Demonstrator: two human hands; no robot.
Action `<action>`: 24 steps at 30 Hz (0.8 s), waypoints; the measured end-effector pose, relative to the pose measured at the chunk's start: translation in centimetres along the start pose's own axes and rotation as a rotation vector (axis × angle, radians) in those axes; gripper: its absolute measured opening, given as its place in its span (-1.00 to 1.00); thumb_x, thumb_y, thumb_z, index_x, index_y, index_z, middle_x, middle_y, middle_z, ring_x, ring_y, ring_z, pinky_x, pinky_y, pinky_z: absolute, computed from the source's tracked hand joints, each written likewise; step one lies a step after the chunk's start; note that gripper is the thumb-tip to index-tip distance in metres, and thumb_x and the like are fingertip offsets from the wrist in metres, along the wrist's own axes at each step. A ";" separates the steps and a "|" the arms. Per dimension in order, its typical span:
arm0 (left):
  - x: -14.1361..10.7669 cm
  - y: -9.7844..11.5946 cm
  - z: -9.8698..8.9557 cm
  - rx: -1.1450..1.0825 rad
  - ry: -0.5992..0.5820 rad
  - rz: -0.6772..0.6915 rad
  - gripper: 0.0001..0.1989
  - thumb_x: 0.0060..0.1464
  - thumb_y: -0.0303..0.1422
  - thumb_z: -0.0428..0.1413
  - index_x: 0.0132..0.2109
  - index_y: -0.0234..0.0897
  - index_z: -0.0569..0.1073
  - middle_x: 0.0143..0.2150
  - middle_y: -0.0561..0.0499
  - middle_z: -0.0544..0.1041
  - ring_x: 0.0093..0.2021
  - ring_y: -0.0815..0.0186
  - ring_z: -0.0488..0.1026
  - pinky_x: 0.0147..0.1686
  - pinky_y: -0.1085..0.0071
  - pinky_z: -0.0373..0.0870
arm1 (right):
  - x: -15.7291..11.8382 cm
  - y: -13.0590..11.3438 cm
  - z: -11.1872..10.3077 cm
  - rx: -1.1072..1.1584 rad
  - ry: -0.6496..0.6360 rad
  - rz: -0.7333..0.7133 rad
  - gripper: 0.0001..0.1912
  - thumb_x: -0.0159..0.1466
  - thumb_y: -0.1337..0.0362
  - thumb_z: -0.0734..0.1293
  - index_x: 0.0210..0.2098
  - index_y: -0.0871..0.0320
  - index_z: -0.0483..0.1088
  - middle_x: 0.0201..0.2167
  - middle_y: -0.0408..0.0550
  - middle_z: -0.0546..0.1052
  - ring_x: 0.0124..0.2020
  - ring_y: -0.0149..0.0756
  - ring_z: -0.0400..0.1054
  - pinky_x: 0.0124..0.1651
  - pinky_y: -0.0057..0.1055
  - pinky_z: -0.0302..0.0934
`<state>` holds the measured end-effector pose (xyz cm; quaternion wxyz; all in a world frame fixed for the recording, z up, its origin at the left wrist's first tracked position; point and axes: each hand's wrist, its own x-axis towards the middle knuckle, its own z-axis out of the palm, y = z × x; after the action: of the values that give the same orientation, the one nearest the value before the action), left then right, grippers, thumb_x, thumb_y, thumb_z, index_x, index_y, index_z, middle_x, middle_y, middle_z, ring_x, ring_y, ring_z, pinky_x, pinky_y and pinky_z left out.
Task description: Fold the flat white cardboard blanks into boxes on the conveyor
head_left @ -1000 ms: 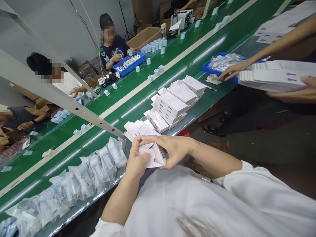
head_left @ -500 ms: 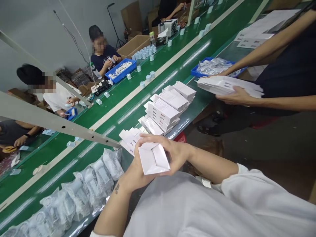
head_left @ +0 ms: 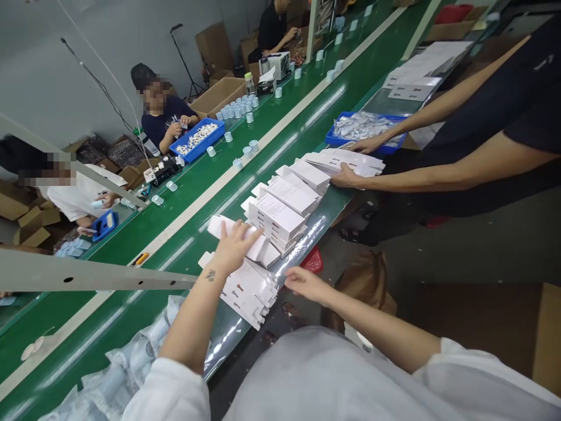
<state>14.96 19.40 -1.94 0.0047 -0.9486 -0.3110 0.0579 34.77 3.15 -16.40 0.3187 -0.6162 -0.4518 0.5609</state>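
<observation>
My left hand (head_left: pixel 236 245), fingers spread, rests over a white box (head_left: pixel 217 225) beside the near end of the stacked folded boxes (head_left: pixel 280 216). Below that hand lies a fanned pile of flat white cartons (head_left: pixel 249 292) with small printed marks. My right hand (head_left: pixel 307 284) is in the air just right of this pile, its fingers apart and nothing in them. Part of the box under my left hand is hidden by the fingers and the stack.
Bagged light-blue items (head_left: pixel 127 362) line the lower left. A metal post (head_left: pixel 100 272) crosses the left side. A co-worker's hands (head_left: pixel 350 175) hold flat cartons by a blue tray (head_left: pixel 335 140). Blue cups (head_left: pixel 248 151) stand along the green conveyor (head_left: pixel 193 204).
The white box between my hands has moved to the near end of the stack. My right hand has let go and drawn apart. The co-worker's cartons came down beside the stack's far end.
</observation>
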 end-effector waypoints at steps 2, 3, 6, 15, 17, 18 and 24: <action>3.3 1.2 2.0 0.039 -0.129 0.111 -0.10 0.06 -0.73 -0.05 0.47 -0.02 0.05 0.40 -0.23 0.26 0.48 -0.10 0.04 0.33 -0.46 -0.17 | 1.0 1.6 1.9 -0.080 0.006 0.045 -0.85 0.22 0.28 0.38 -0.20 0.16 0.44 -0.38 -0.10 0.50 -0.34 -0.28 0.44 -0.19 -0.26 0.44; 4.5 1.7 3.0 0.049 -0.163 0.142 -0.12 0.09 -0.72 -0.06 0.48 -0.04 0.03 0.42 -0.22 0.25 0.49 -0.09 0.03 0.33 -0.47 -0.19 | 1.5 2.0 2.8 -0.123 0.015 0.056 -0.86 0.19 0.34 0.39 -0.24 0.16 0.45 -0.37 -0.10 0.51 -0.31 -0.26 0.44 -0.13 -0.24 0.43; 5.9 2.2 5.2 0.035 -0.190 0.161 -0.19 0.17 -0.67 -0.11 0.49 -0.06 0.01 0.48 -0.16 0.18 0.52 -0.10 -0.08 0.33 -0.49 -0.22 | 3.1 2.1 5.2 -0.257 0.046 0.065 -0.81 0.18 0.40 0.39 -0.18 0.21 0.47 -0.18 0.04 0.54 -0.08 -0.15 0.44 0.12 -0.20 0.30; -7.6 2.8 10.8 -0.393 -0.239 -0.543 -0.29 0.18 -0.29 0.18 0.40 -0.38 0.16 0.35 -0.40 0.31 0.40 -0.08 0.23 0.31 0.01 0.24 | 4.6 0.4 8.2 -0.509 0.107 0.085 -0.60 0.37 0.19 0.29 0.15 0.21 0.38 0.11 0.22 0.42 0.16 -0.02 0.33 0.20 -0.22 0.19; -10.6 5.1 13.8 -0.456 -0.444 -0.632 0.05 -0.09 -0.23 0.39 0.43 -0.41 0.06 0.46 -0.51 0.08 0.48 -0.24 0.02 0.34 -0.06 0.15 | 4.2 0.0 8.5 -0.514 0.087 0.082 -0.68 0.36 0.21 0.30 0.06 0.19 0.44 0.05 0.16 0.47 0.06 -0.07 0.40 0.12 -0.26 0.23; -11.6 6.3 15.2 -0.463 -0.471 -0.639 0.15 -0.17 -0.25 0.43 0.45 -0.42 0.00 0.50 -0.54 -0.05 0.51 -0.29 -0.11 0.37 -0.10 0.08 | 4.1 -0.2 8.7 -0.511 0.085 0.087 -0.72 0.35 0.24 0.30 0.01 0.18 0.46 0.01 0.14 0.49 0.02 -0.09 0.43 0.09 -0.27 0.24; -13.4 8.7 17.4 -0.524 -0.377 -0.661 0.27 -0.14 -0.19 0.40 0.49 -0.37 -0.23 0.53 -0.54 -0.29 0.53 -0.22 -0.34 0.39 -0.26 -0.22 | 3.9 -1.4 9.5 -0.392 0.144 0.102 -0.93 0.28 0.32 0.35 -0.32 0.19 0.46 -0.21 0.03 0.54 -0.10 -0.16 0.44 -0.01 -0.31 0.30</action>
<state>7.44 3.99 -18.18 -0.2735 -0.7408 -0.5962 0.1445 25.00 6.20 -18.29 0.1956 -0.7270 -0.4965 0.4321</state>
